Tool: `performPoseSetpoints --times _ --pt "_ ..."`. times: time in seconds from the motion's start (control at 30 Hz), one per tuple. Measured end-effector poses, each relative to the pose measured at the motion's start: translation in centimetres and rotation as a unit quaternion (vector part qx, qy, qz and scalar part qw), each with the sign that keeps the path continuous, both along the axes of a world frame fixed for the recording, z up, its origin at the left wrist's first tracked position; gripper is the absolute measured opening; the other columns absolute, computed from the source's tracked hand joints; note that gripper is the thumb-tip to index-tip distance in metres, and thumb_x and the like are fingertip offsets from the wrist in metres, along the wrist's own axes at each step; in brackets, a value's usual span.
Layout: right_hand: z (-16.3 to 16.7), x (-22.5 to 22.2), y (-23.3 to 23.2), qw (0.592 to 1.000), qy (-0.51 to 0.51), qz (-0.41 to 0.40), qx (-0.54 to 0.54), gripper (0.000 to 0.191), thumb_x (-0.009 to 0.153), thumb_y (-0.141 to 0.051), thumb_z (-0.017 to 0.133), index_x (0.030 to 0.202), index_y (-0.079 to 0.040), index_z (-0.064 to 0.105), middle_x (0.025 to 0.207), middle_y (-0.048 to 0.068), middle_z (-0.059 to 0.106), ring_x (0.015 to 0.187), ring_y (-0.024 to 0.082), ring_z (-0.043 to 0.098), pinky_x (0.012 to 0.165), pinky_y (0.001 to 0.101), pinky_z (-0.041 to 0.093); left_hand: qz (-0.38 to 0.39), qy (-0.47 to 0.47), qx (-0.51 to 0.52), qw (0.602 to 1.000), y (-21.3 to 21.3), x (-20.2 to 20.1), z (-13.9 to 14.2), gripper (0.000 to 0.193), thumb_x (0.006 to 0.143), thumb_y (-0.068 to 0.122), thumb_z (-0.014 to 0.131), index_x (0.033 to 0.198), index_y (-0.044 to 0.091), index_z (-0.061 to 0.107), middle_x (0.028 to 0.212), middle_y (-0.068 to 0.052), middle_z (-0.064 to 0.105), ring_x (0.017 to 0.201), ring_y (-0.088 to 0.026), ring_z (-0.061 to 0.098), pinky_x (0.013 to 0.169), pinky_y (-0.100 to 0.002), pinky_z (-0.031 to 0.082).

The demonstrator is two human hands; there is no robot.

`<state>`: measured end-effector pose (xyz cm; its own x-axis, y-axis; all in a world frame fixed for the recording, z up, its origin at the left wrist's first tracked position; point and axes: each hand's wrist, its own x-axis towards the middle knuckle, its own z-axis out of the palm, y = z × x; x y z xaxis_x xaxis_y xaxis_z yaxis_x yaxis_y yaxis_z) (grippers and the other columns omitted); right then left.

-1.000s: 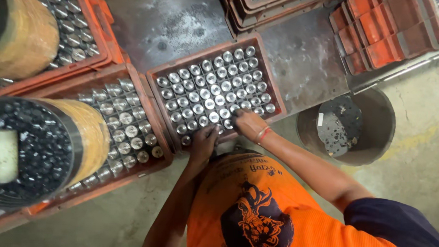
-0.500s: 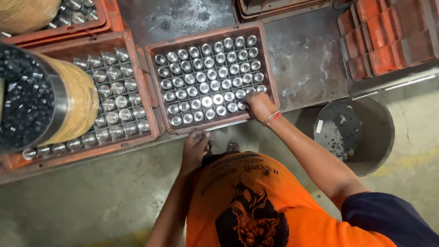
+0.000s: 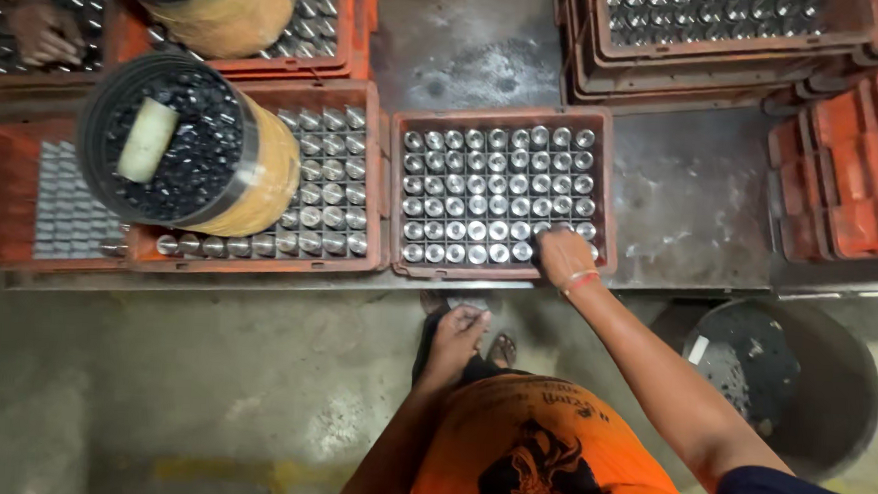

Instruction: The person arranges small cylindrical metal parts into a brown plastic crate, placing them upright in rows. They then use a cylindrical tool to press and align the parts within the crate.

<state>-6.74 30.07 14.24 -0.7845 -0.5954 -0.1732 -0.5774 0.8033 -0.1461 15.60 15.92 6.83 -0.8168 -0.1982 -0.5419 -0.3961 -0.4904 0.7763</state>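
Fingers of your right hand (image 3: pixel 565 259) curl down over the front right corner of the orange crate (image 3: pixel 506 115), closed loosely on one of the small metal cylinders (image 3: pixel 482 194) standing there; your hand hides the exact grip, so you cannot tell whether the piece is lifted or only touched. Half a second ago this hand sat at the same corner, so it has barely shifted along the front row. Your left hand (image 3: pixel 459 333) has changed more: a second ago it reached up to the crate's front edge, and now it hangs back below the bench edge, fingers loosely bent, holding nothing visible, just above your sandalled foot (image 3: pixel 499 348).

That leaves the work to your right hand alone, at the last corner of a crate whose cells all appear filled.

Left of it sits a second crate of cylinders with a yellow drum (image 3: pixel 189 149) of dark parts resting on top. Another person's hand (image 3: pixel 42 31) works in a crate at the far upper left. A dark round bin (image 3: pixel 802 396) stands on the floor to your right, and stacked empty crates (image 3: pixel 843 178) lie beyond it.
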Motion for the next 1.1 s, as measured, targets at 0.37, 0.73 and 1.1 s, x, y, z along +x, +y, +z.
performPoseSetpoints --times 0.37,0.73,1.1 --pt "9.3 6.9 -0.8 0.908 -0.223 0.118 -0.336 0.039 0.080 -0.027 0.082 0.112 -0.006 0.075 0.104 0.013 0.076 0.089 0.029 0.072 0.076 0.0395 0.055 -0.101 0.108 0.013 0.989 -3.7 -6.3 2.0 0.034 0.092 0.012 0.076 0.116 0.007 0.052 0.089 -0.005 0.069 0.064 -0.006 0.056 0.053 -0.021 0.043" --pt "3.3 3.6 0.5 0.981 -0.094 -0.028 -0.166 0.018 0.084 -0.027 0.077 0.095 -0.012 0.078 0.086 0.016 0.075 0.081 0.037 0.072 0.071 0.0452 0.056 -0.302 0.094 -0.036 0.948 -6.6 -9.9 0.8 0.035 0.091 0.017 0.078 0.115 0.002 0.057 0.083 -0.007 0.067 0.071 -0.013 0.062 0.059 -0.027 0.049" --pt "-2.6 -1.3 2.8 0.997 0.056 -0.056 -0.012 0.016 0.088 -0.026 0.071 0.093 -0.011 0.073 0.092 0.018 0.072 0.090 0.040 0.069 0.077 0.0514 0.056 -0.308 0.102 0.064 0.944 -8.9 -7.1 -2.4 0.015 0.089 0.002 0.068 0.103 0.000 0.065 0.098 -0.012 0.075 0.092 -0.019 0.074 0.080 -0.030 0.059"
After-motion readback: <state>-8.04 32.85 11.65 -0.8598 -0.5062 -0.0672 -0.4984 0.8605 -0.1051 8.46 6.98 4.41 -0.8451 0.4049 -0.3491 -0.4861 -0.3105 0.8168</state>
